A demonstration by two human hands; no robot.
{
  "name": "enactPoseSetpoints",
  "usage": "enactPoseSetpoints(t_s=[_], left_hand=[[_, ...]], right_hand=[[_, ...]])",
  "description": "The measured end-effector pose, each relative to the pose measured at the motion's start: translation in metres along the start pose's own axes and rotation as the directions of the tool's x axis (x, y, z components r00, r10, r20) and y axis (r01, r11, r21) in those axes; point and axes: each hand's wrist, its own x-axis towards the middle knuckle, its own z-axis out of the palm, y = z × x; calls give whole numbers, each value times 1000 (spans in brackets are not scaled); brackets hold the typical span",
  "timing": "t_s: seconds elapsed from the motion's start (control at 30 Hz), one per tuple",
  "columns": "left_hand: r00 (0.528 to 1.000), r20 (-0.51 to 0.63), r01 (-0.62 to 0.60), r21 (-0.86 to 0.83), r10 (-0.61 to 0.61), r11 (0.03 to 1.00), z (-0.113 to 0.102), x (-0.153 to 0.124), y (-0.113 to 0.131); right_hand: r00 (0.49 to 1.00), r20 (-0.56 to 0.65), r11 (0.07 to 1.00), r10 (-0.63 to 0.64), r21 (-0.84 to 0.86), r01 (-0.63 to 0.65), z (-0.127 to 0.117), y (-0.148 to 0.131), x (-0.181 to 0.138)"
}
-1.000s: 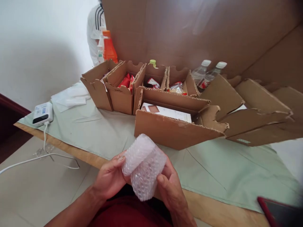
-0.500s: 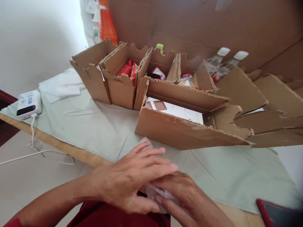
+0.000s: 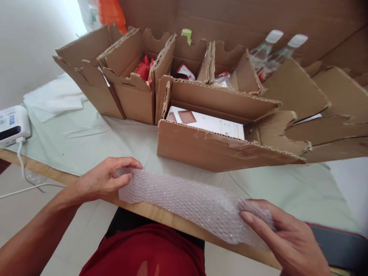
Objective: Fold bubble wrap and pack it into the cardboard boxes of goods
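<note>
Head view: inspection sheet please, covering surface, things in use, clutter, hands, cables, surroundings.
Surface: green cloth, creased; bare wood along the near edge.
Things in use: bubble wrap, spread out in a strip.
Clutter: open boxes; white sheets at left; dark device at right.
Hands: left hand grips the strip's left end; right hand its right end.
Cables: white cable plugged into white device, hanging past the edge.
Surroundings: pale wall; cardboard panel and white-capped bottles behind the boxes.

whitish dotted bubble wrap [image 3: 186, 201], brown boxes [image 3: 201, 147]
</note>
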Motion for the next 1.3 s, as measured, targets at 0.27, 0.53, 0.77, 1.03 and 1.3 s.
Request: enactPoseSetpoints(t_s=[0.27, 0.53, 0.77, 1.03, 1.3], left_hand=[[943, -322, 62, 405, 79, 912, 12, 20, -16], [908, -285, -252, 217, 308, 943, 41, -8, 14], [989, -124, -58, 162, 78, 985, 54, 24, -9], [997, -75, -22, 152, 34, 988, 57, 27, -14], [881, -472, 118, 287, 33, 951, 40, 4, 1]], right_hand=[[977, -213, 925, 26, -366, -104, 27, 47, 18], [933, -193, 899, -303, -382, 213, 69, -9, 7], [850, 310, 837, -426, -223, 500, 141, -52, 28], [957, -246, 785, -155, -618, -31, 21, 82, -45], [968, -132, 821, -216, -561, 106, 30, 75, 2]])
